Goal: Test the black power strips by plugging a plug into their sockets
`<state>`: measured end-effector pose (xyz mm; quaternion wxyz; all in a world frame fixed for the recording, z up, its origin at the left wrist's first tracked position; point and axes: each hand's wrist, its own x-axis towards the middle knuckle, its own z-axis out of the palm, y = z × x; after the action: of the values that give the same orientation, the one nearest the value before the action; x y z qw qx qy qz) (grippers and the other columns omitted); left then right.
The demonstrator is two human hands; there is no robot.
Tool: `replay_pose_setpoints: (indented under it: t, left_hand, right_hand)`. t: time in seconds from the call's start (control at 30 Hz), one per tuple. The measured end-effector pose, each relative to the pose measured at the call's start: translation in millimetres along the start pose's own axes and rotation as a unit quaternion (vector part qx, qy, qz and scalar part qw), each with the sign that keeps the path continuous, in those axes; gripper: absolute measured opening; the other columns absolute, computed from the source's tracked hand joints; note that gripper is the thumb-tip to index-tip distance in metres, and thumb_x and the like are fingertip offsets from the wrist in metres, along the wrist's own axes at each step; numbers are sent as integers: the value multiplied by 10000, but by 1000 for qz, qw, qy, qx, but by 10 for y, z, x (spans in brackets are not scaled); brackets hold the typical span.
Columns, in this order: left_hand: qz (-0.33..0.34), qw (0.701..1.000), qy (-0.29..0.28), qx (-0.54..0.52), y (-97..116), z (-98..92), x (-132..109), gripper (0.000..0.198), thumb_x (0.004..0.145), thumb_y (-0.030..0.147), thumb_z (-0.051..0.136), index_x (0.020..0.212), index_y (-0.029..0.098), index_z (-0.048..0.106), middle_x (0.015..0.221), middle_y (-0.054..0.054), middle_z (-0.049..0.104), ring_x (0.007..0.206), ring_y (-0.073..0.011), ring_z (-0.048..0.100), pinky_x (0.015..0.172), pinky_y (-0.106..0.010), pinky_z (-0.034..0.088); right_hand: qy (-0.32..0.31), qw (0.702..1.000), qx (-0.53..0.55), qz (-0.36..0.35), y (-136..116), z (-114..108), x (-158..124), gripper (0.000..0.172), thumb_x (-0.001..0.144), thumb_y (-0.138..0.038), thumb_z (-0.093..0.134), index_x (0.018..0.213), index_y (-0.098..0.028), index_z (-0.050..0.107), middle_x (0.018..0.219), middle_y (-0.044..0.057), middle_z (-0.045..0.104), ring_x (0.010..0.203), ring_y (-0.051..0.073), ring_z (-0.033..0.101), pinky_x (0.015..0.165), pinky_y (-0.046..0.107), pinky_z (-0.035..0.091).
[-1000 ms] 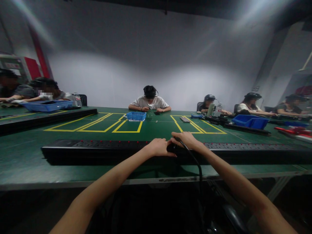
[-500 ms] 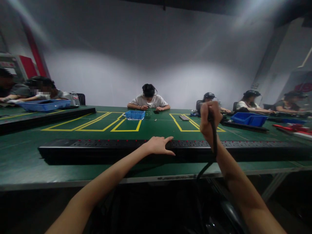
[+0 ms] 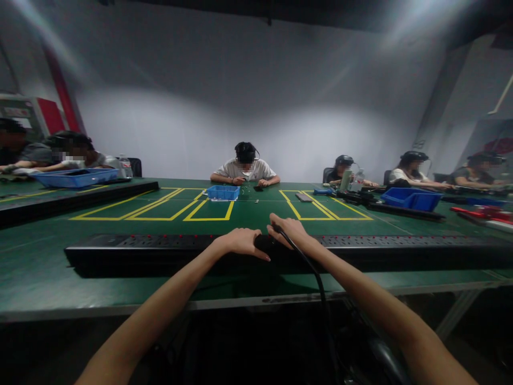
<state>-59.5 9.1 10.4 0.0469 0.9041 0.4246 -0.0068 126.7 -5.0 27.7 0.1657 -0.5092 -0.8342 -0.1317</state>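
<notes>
A long black power strip [image 3: 160, 259] with a row of sockets and small red parts lies across the table in front of me. My left hand [image 3: 239, 241] rests over its middle, fingers on the top and thumb bent down over the front face. Close beside it, my right hand [image 3: 290, 231] is closed around a black plug [image 3: 264, 242], whose end is at the strip's top between my two hands. From that hand a black cable [image 3: 306, 258] hangs over the table's front edge. Whether the plug sits in a socket is hidden.
Yellow tape outlines [image 3: 208, 218] mark the green table [image 3: 248, 214]. Beyond the strip are a blue bin [image 3: 223, 193] and a grey flat block [image 3: 303, 198]. A co-worker [image 3: 245, 168] sits opposite; other people work at both sides, near blue bins [image 3: 412, 199].
My right hand has come down and left with the plug, from raised above the strip to beside my left hand. My left hand has shifted slightly left, its fingers less spread.
</notes>
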Motion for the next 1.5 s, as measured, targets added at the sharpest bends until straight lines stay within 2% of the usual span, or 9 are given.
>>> replay_pose_setpoints:
  t: [0.17,0.3,0.4,0.63,0.77,1.03,1.3,1.5]
  left_hand:
    - [3,1000,8,-3,-15,41,52,359,849,421,488,1085,152,512,1004,-65,564,871,-192,559,761,-396,456]
    - [10,1000,12,-4,-9,37,39,340,855,397,489,1092,154,511,1025,-65,560,880,-191,560,759,-390,461]
    - [9,1000,14,5,11,25,28,340,854,402,489,1083,152,516,1015,-64,564,882,-192,560,765,-394,458]
    - [-5,999,6,44,94,4,52,332,862,397,479,1074,145,518,996,-65,569,857,-185,566,753,-392,463]
    - [1,999,9,52,228,0,130,341,864,396,475,1097,148,508,1022,-70,563,873,-188,564,763,-398,461]
    - [-14,998,42,43,551,101,498,337,865,386,477,1099,146,504,1045,-75,552,886,-192,558,762,-398,462]
    - [12,996,72,51,589,134,453,337,864,376,481,1112,149,499,1074,-79,544,921,-201,550,785,-412,454]
    - [33,995,77,49,606,114,414,390,867,387,473,1189,169,449,1107,-86,528,934,-210,547,794,-425,453]
  right_hand:
    - [-50,999,-21,1,2,59,56,244,885,-416,326,931,-250,500,792,11,645,693,161,592,537,209,287]
    - [-41,998,-53,7,-97,71,-162,295,906,-381,264,1102,-222,417,876,79,654,753,202,605,568,237,300]
    - [-39,997,-68,1,-126,98,-294,301,902,-358,280,1142,-203,374,892,97,657,774,215,612,568,241,298]
    - [-42,996,-75,-33,-33,61,-266,292,849,-349,389,1104,-208,393,854,84,669,760,223,615,567,239,273]
    - [-24,996,-82,-36,72,30,-294,268,863,-386,348,1047,-209,431,819,79,669,720,214,611,557,240,253]
    - [31,996,-85,8,470,48,-457,285,884,-393,285,969,-201,478,700,51,645,626,187,596,536,233,243]
    - [91,992,-62,56,405,193,-524,263,896,-394,279,938,-222,475,686,15,638,614,168,607,505,217,249]
    - [108,991,-42,64,382,219,-548,235,895,-379,300,931,-230,478,706,15,648,646,174,615,512,219,264]
